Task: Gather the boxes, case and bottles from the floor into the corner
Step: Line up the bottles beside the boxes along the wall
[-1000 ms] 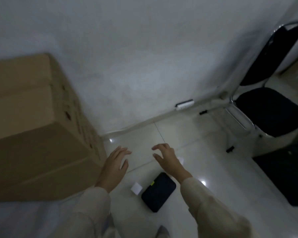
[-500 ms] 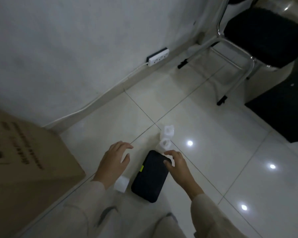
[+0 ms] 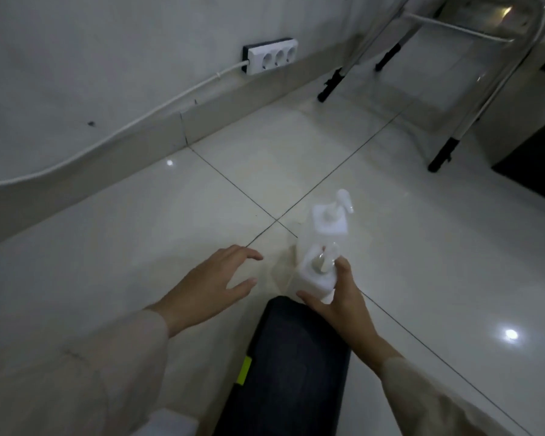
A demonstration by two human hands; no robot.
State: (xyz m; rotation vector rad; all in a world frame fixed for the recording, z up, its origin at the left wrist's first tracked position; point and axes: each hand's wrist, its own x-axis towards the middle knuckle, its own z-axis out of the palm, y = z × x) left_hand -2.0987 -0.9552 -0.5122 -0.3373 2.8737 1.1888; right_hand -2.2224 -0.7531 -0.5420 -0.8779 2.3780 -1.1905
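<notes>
A person's right hand [image 3: 343, 297] grips the near bottle [image 3: 317, 275], a white square pump bottle, w/ thumb on its near side and fingers curled round its right side. Whether the bottle is lifted or on the floor [image 3: 123, 247] cannot be told. Its contents cannot be seen; the body looks pale and partly see-through lower down. A second bottle [image 3: 329, 217], same white pump type w/ spout pointing right, stands just beyond and looks to touch the first, near the crossing of the tile joints.

The left hand [image 3: 214, 287] hovers open above the floor, left of the bottles, fingers spread and slightly bent, holding nothing.

The black case [image 3: 283, 369] lies flat on the floor at the bottom edge, closed, w/ a yellow-green tab on its left side; its far end sits under the right hand's thumb. A small white box [image 3: 167, 423] shows at the bottom edge, left of the case, partly hidden by the left sleeve [image 3: 76, 388].

Along the wall [image 3: 107, 58] at top, a white power strip [image 3: 269, 56] w/ three sockets rests on the skirting, its cable [image 3: 107, 140] trailing left. Chair legs [image 3: 453, 127] w/ black feet stand at the top right.
</notes>
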